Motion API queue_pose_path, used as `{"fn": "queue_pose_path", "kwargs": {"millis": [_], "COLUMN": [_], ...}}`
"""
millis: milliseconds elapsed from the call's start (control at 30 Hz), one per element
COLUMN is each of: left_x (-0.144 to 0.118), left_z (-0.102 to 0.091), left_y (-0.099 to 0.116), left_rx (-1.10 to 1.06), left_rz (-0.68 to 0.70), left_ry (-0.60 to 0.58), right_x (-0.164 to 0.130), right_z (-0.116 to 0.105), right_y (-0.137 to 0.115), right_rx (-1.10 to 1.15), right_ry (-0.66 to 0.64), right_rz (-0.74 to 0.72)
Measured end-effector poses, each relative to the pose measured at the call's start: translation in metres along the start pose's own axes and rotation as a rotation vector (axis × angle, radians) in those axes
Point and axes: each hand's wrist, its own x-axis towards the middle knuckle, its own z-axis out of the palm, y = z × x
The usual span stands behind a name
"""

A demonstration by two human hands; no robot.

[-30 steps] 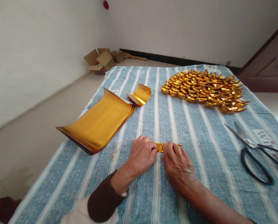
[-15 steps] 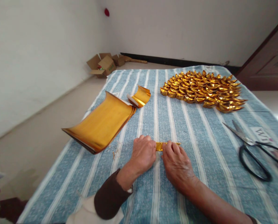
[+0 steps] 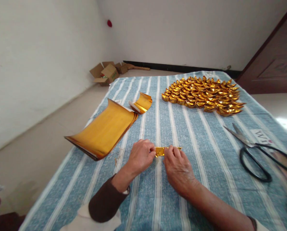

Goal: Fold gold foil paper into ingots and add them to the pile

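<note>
A narrow folded strip of gold foil paper (image 3: 160,151) lies on the striped cloth between my hands. My left hand (image 3: 141,156) pinches its left end, fingers curled closed. Over its right part, my right hand (image 3: 179,165) presses with bent fingers, and the strip's far tip sticks out beyond them. To the left rests a stack of larger gold paper sheets (image 3: 105,130) with curled edges. Behind that stack sits a smaller curled piece of gold paper (image 3: 143,103). Many folded gold paper ingots (image 3: 203,94) stand packed together at the back right.
Black-handled scissors (image 3: 250,145) lie partly spread at the right. A blue and white striped cloth (image 3: 138,205) covers the table. Open cardboard boxes (image 3: 107,73) stand on the floor beyond the far left corner. A brown door (image 3: 273,61) is at the right.
My view has shifted slightly, so the things sit a little differently in it. My left fingers have drawn back a bit, and more of the strip's left part shows.
</note>
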Motion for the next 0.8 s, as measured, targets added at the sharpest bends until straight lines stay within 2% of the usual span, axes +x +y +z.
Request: {"fn": "queue_pose_path", "kwargs": {"millis": [133,367,633,700,800], "left_x": [-0.003,0.002,0.002,0.000,-0.008], "left_z": [0.003,0.010,0.010,0.013,0.018], "left_y": [0.000,0.000,-0.009,-0.009,-0.003], "left_rx": [-0.062,-0.042,-0.098,-0.070,-0.005], "left_rz": [0.009,-0.052,-0.001,0.015,0.106], "left_ry": [0.054,-0.009,-0.014,0.033,0.196], "right_x": [0.001,0.001,0.000,-0.001,-0.001], "right_z": [0.000,-0.001,0.001,0.002,0.003], "right_y": [0.000,0.000,0.000,-0.001,-0.001], "right_rx": [-0.001,-0.013,-0.002,0.003,0.009], "right_ry": [-0.002,-0.026,-0.010,-0.003,0.006], "right_rz": [0.003,-0.005,-0.002,-0.002,0.006]}}
